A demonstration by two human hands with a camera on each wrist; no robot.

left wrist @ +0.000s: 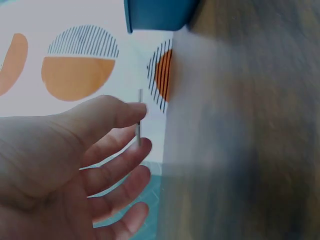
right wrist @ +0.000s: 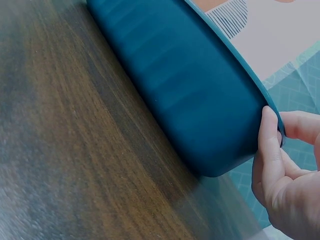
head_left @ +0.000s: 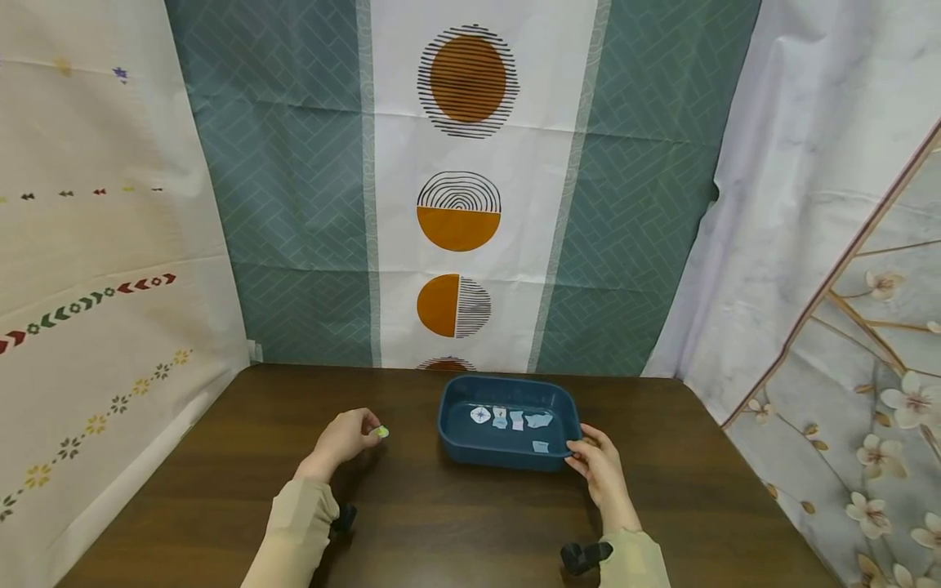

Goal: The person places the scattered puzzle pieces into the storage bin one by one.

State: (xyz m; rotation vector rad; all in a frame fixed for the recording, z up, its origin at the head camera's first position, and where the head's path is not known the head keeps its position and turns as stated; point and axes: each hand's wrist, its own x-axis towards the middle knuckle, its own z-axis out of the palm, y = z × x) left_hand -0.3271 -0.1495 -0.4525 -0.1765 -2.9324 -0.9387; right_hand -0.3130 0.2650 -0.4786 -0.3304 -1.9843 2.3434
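Observation:
Between thumb and fingertips, my left hand (head_left: 344, 442) pinches a small flat piece (head_left: 382, 431), yellow-green and pale, above the left part of the table. Seen edge-on in the left wrist view, the piece (left wrist: 139, 117) is a thin strip. A dark blue rectangular tub (head_left: 500, 459) stands to its right. At the tub's near right corner, my right hand (head_left: 599, 467) grips the rim, with the thumb on one side and fingers on the other. Inside the tub lie a round white piece with a star design (head_left: 480, 415) and several pale blue and whitish flat pieces (head_left: 539, 420).
The brown wooden table (head_left: 441, 531) ends at a hanging teal and white curtain (head_left: 294, 204) behind the tub. Patterned white cloths hang on the left (head_left: 110, 367) and right (head_left: 831, 367). A black wrist device (head_left: 584, 559) sits near each sleeve.

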